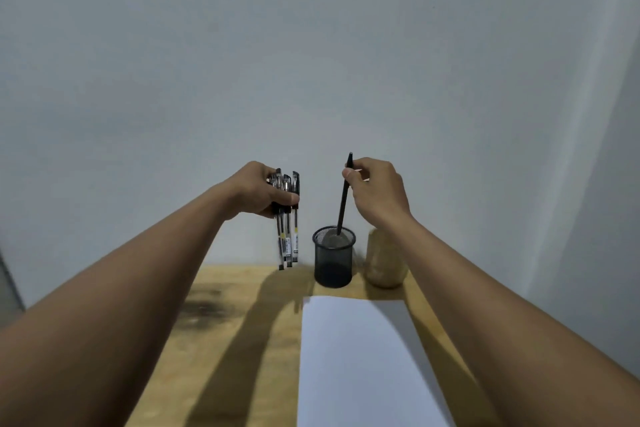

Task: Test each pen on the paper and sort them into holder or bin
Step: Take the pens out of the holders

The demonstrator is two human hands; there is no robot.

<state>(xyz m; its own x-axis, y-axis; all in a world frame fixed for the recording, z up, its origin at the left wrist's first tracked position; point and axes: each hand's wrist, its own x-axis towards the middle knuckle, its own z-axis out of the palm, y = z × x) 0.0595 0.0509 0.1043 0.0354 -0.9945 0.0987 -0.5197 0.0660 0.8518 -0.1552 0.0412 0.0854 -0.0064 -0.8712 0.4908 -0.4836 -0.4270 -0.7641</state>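
My left hand [258, 192] is raised above the far left of the table and grips a bundle of pens [286, 236] that hang upright, tips down. My right hand [375, 192] pinches a single black pen [343, 203] near its top. That pen's lower end dips into the black mesh holder [333, 258], which stands at the back of the table. A white sheet of paper [360, 364] lies flat in front of the holder, reaching the near edge of the view.
A pale rounded container [384, 262] stands just right of the mesh holder, partly behind my right forearm. The wooden table [214, 340] is narrow and ends at a plain grey wall. Both forearms cast long shadows across the wood.
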